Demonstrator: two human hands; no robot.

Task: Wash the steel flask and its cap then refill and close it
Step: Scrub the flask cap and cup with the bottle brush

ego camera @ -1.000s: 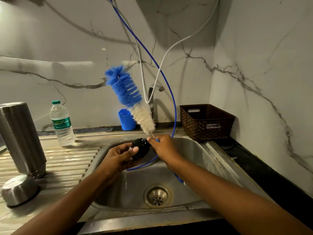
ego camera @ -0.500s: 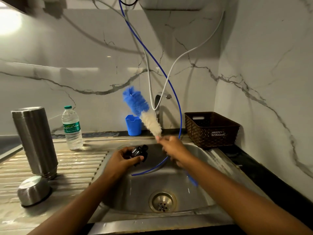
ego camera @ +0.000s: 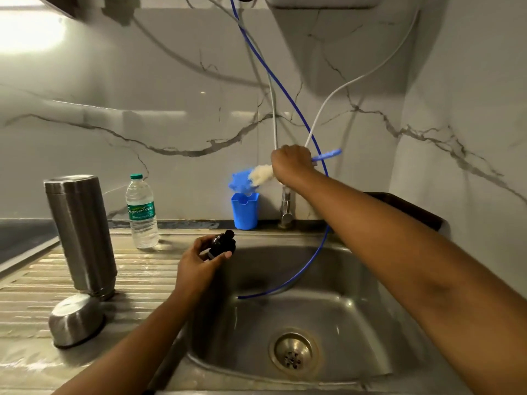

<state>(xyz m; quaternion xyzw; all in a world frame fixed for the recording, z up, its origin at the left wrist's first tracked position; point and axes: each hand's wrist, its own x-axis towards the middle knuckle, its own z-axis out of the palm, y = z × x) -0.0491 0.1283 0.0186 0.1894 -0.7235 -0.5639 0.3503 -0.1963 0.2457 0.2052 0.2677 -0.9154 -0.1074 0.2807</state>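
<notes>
Steel flask (ego camera: 81, 235) stands on the ribbed drainboard (ego camera: 148, 269), left of the sink (ego camera: 356, 280), with neither hand on it. Its long axis is vertical. The narrower ringed end sits at the bottom, so we judge it mouth-down and draining. Its steel cup cap (ego camera: 75, 320) lies dome-up just beside its base.

Head view: the hands are well apart. The left hand (ego camera: 199, 260) pinches the black stopper (ego camera: 221, 243) at the sink's left rim. The right hand (ego camera: 291, 163) is clamped on the bottle brush (ego camera: 258, 173), which is held near level and blurred, bristles pointing left just above the blue holder (ego camera: 245, 210).

We judge scrubbing finished and the brush due for stowing. The next move calls for seating it in the holder, then freeing that hand for the tap (ego camera: 286, 206) to rinse the stopper.
</notes>
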